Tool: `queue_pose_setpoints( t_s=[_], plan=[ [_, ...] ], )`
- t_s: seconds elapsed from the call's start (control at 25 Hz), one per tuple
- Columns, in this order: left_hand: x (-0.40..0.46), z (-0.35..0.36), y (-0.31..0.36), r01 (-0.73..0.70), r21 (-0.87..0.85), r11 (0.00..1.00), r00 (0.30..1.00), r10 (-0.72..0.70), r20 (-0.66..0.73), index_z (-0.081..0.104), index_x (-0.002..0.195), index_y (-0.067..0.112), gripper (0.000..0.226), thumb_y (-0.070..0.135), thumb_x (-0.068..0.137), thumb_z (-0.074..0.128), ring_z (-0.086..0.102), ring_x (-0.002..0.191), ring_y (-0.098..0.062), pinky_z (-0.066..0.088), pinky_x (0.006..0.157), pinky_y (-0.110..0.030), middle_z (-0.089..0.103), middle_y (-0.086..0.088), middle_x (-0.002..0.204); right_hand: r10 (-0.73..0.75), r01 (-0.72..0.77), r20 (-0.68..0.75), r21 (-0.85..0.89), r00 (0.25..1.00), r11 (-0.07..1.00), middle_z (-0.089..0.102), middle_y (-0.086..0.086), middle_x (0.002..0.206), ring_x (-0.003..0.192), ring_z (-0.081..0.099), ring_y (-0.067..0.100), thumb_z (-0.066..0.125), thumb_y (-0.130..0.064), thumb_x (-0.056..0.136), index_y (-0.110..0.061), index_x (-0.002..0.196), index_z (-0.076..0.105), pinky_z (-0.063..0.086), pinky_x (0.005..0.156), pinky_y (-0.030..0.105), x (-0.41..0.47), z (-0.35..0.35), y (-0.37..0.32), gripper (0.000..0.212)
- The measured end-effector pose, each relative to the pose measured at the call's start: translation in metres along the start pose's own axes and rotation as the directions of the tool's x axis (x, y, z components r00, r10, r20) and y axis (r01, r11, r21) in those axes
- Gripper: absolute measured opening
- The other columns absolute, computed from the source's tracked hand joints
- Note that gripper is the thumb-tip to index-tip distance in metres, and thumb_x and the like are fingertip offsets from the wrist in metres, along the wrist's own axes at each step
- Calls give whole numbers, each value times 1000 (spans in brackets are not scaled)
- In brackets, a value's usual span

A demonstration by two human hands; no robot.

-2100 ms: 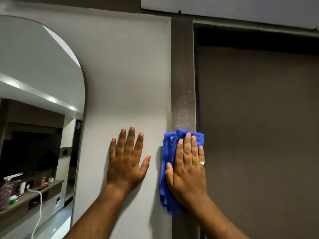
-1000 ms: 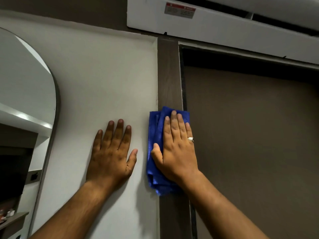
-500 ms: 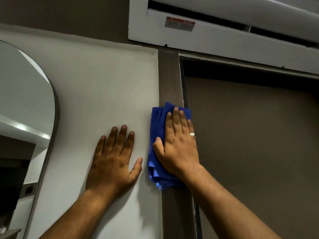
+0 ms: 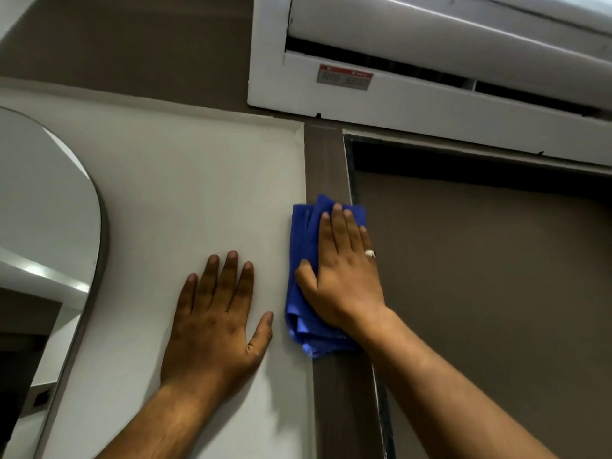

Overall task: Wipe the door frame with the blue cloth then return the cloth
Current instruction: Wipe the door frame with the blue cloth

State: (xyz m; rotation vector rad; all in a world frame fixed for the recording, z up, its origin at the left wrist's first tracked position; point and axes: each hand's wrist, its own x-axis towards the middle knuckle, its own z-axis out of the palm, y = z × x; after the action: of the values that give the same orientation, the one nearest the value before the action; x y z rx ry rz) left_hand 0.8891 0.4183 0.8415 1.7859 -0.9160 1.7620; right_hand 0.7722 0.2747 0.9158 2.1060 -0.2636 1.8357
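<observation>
Wiping is underway: the right hand [image 4: 344, 276] presses the blue cloth [image 4: 303, 260] flat against the upright of the door frame [image 4: 326, 164], fingers straight and together, pinning it, not gripping. A short bare stretch remains above, up to the air conditioner [image 4: 414, 104]; returning the cloth is undone. The cloth is folded, bunched, vivid blue. The left hand [image 4: 215, 316] lies flat, fingers spread, on the white wall [image 4: 185, 180], empty.

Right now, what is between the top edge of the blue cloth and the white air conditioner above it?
In the head view, only bare dark brown door frame separates the folded blue cloth from the white air conditioner.
</observation>
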Motion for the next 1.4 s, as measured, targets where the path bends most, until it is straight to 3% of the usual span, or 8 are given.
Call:
queue_pose_setpoints(
  t_s=[0.32, 0.6, 0.92, 1.4],
  plan=[
    [-2, 3, 0, 6, 35, 999, 1000, -6, 13, 4, 151, 19, 77, 59, 88, 23, -1, 149, -25, 3, 117, -41, 0, -6, 162, 56, -55, 16, -64, 998, 996, -3, 15, 161, 147, -4, 30, 32, -49, 92, -7, 149, -1, -1, 120, 45, 94, -17, 4, 78],
    [-3, 1, 0, -1, 43, 999, 1000, 0, 24, -2, 150, 20, 79, 61, 86, 19, -8, 149, -24, 0, 119, -41, -7, -5, 162, -16, 16, -9, -22, 1000, 1000, -7, 11, 161, 147, -9, 26, 26, -55, 84, -11, 149, -4, -7, 118, 41, 39, -2, 6, 84],
    [-5, 2, -1, 5, 46, 999, 999, -7, 37, -10, 150, 22, 78, 62, 87, 15, -14, 148, -21, -2, 120, -41, -13, -4, 161, 0, -1, -12, -52, 1000, 999, 1, 16, 161, 148, -2, 30, 33, -48, 93, -6, 150, 4, -1, 120, 44, 104, -16, 10, 77],
    [-32, 3, 2, 61, 16, 998, 996, -62, 65, 1, 152, 18, 75, 55, 90, 20, -6, 149, -25, 0, 121, -43, -5, -7, 162, -20, 23, 94, -29, 995, 999, -11, 13, 160, 147, -13, 24, 25, -53, 88, -10, 149, -8, -8, 119, 41, -46, -5, -4, 82]
  ],
)
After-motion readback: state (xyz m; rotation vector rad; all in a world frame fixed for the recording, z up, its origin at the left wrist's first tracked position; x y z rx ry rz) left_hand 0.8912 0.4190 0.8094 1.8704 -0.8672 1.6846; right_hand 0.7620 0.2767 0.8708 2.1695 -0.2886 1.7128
